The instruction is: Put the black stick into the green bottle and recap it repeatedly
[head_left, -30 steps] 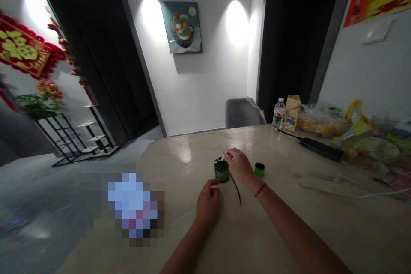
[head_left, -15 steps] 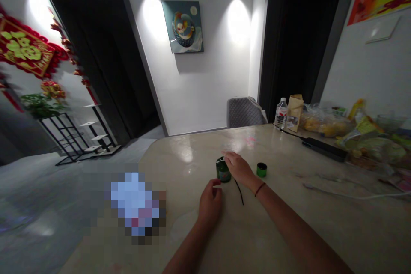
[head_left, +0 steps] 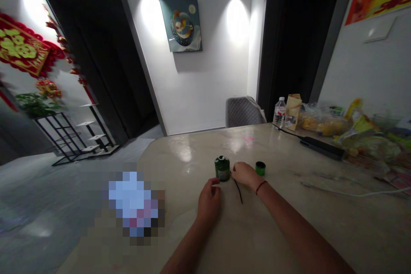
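Observation:
A small dark green bottle [head_left: 222, 169] stands upright on the table, its mouth uncovered and pale at the rim. My left hand [head_left: 210, 201] rests just in front of it, fingers loosely curled and thumb apart, holding nothing. To the bottle's right, my right hand [head_left: 243, 174] is low over the tabletop, with its fingertips closed at the upper end of a thin black stick [head_left: 238, 190]. The exact grip is partly hidden by the fingers. Beyond that hand sits a green cap [head_left: 260, 168], its dark hollow side facing up.
The pale table [head_left: 192, 239] carries a water bottle [head_left: 279, 113], a paper bag [head_left: 293, 112], plastic bags of food [head_left: 324, 123], a black power strip [head_left: 323, 147] and a white cable [head_left: 346, 193] on the right. A blurred-out object [head_left: 133, 203] is at the left. A grey chair [head_left: 244, 112] stands behind.
My right hand has come down from the bottle's mouth to the stick's upper end, right of the bottle. My left hand, bottle and cap have stayed in place.

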Available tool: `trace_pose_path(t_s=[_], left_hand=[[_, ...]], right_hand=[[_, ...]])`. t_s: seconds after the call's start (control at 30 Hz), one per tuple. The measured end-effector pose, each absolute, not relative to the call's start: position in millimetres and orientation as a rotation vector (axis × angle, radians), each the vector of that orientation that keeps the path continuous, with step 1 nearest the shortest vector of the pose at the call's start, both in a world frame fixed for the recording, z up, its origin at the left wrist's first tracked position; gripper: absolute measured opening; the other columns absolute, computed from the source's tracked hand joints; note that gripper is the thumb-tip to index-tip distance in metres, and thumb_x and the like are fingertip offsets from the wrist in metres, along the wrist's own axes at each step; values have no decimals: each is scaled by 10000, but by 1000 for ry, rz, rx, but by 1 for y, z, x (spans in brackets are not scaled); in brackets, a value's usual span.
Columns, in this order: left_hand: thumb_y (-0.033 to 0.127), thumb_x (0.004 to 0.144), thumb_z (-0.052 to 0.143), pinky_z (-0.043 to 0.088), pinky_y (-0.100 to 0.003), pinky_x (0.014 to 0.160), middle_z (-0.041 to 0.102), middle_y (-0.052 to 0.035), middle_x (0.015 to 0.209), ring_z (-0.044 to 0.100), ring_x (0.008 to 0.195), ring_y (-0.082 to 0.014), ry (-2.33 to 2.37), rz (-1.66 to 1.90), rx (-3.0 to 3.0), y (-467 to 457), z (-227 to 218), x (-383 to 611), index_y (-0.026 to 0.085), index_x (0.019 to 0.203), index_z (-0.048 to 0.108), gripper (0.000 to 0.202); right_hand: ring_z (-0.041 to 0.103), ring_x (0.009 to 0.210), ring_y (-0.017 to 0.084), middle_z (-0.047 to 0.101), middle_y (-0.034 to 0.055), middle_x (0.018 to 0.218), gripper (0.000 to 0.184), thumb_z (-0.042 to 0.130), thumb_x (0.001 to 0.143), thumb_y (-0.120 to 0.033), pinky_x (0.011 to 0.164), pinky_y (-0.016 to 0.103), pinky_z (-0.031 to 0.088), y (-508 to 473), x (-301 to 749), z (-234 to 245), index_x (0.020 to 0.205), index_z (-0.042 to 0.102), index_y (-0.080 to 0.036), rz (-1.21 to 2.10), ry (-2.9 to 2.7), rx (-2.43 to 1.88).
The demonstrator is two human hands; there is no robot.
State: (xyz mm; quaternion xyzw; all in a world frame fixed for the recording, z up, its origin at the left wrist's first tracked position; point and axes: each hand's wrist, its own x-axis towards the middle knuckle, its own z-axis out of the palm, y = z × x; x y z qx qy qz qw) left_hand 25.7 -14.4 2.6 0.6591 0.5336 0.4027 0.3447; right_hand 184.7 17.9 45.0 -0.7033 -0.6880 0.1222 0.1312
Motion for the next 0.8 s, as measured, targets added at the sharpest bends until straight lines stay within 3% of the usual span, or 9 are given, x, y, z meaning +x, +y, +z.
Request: trace_pose_path(t_s=[0.23, 0.47, 0.57, 0.67, 0.8], left_hand=[[186, 740, 416, 419, -271, 769, 636, -53, 949, 587, 804, -152, 1392, 1038, 1717, -15, 3, 26, 186, 964, 545, 258], [216, 746, 419, 423, -262, 744, 637, -41, 943, 588, 777, -145, 1395, 1049, 1716, -14, 3, 26, 194, 968, 544, 256], [214, 742, 420, 421, -256, 741, 634, -40, 946, 586, 770, -142, 1393, 1054, 1718, -13, 4, 26, 191, 957, 545, 250], [213, 741, 423, 422, -254, 730, 638, -38, 906, 587, 758, -144, 1393, 1056, 1702, -13, 4, 27, 188, 956, 546, 250], [203, 733, 422, 419, -252, 726, 642, -36, 884, 585, 751, -145, 1402, 1059, 1685, -14, 6, 28, 187, 951, 563, 260]], right_hand=[[628, 891, 268, 656, 187, 949, 288, 487, 700, -136, 676, 291, 453, 14, 178, 38, 938, 644, -95, 253, -2046, -2139], [642, 831, 272, 665, 211, 903, 300, 586, 613, -209, 633, 271, 466, 20, 188, 43, 868, 662, -72, 261, -1942, -2136], [647, 628, 206, 684, 150, 685, 152, 574, 604, -179, 541, 234, 453, 23, 197, 48, 700, 664, -102, 438, -1849, -2004], [545, 400, 116, 621, 29, 480, 117, 538, 600, -112, 405, 189, 395, 25, 205, 55, 657, 638, -135, 742, -1691, -1794], [471, 361, 57, 585, -18, 455, 93, 533, 641, -125, 380, 153, 378, 23, 210, 69, 643, 626, -124, 1105, -1464, -1430]])
